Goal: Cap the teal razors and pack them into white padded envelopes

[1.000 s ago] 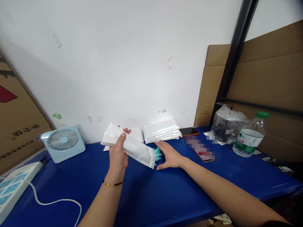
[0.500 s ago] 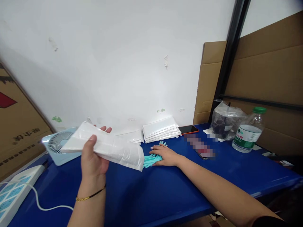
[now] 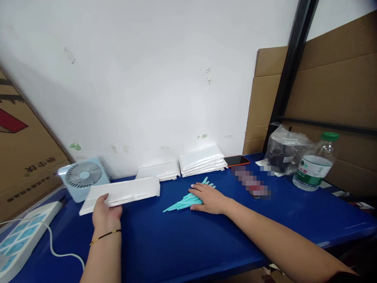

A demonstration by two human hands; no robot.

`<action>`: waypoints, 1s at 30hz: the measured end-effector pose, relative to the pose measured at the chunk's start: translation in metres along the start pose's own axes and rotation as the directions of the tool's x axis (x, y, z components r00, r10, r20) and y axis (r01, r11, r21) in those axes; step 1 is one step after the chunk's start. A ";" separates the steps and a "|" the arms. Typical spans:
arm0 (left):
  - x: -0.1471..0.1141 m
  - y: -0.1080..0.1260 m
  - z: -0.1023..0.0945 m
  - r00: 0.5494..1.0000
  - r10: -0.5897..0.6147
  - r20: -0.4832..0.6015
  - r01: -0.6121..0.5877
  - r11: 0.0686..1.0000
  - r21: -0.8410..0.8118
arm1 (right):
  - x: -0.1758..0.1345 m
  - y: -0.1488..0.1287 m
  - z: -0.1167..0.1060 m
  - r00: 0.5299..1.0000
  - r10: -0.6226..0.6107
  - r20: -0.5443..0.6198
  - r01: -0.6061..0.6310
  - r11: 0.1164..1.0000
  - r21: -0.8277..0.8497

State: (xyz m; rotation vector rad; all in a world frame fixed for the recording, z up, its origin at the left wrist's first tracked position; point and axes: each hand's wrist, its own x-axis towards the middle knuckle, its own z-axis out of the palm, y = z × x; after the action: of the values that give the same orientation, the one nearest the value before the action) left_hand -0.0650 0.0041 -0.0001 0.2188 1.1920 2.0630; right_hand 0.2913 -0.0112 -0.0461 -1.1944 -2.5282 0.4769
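My left hand (image 3: 105,212) grips a flat white padded envelope (image 3: 123,192) by its near edge, the envelope lying low over the blue table (image 3: 188,243) in front of the small fan. My right hand (image 3: 209,198) rests palm down on a bunch of teal plastic sticks (image 3: 182,203) that fan out to the left from under the fingers. Behind them, against the wall, lie a small pile of white envelopes (image 3: 160,171) and a taller stack of white envelopes (image 3: 202,159).
A pale blue desk fan (image 3: 83,177) stands at back left, a power strip with white cable (image 3: 17,237) at the left edge. Phones (image 3: 238,160), a bagged dark item (image 3: 284,151) and a water bottle (image 3: 314,164) sit at right. Cardboard (image 3: 330,86) lines both sides.
My left hand swung the white envelope from mid-air down and left to the table by the fan. My right hand settled onto the teal sticks, now uncovered.
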 end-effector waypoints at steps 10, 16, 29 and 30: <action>-0.081 -0.026 -0.024 0.986 0.098 0.135 -0.133 0.950 0.281 | -0.019 0.062 -0.047 0.987 0.116 0.112 -0.133 0.978 0.159; -0.120 -0.076 0.022 0.554 -0.255 0.792 -0.685 0.402 0.608 | -0.019 0.065 -0.046 0.994 0.094 0.048 -0.100 0.987 0.126; -0.091 -0.110 0.071 0.328 -0.455 0.828 -0.897 0.125 0.424 | -0.005 0.058 -0.030 0.976 0.079 -0.205 -0.043 0.984 0.172; -0.088 -0.114 0.077 0.322 -0.489 0.811 -0.896 0.120 0.428 | -0.001 0.058 -0.025 0.969 0.091 -0.229 -0.056 0.987 0.153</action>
State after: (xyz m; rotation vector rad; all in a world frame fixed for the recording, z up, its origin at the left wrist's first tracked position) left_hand 0.0927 0.0320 -0.0315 2.2222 1.4528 0.3928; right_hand 0.3420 0.0272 -0.0481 -1.2153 -2.2166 0.4967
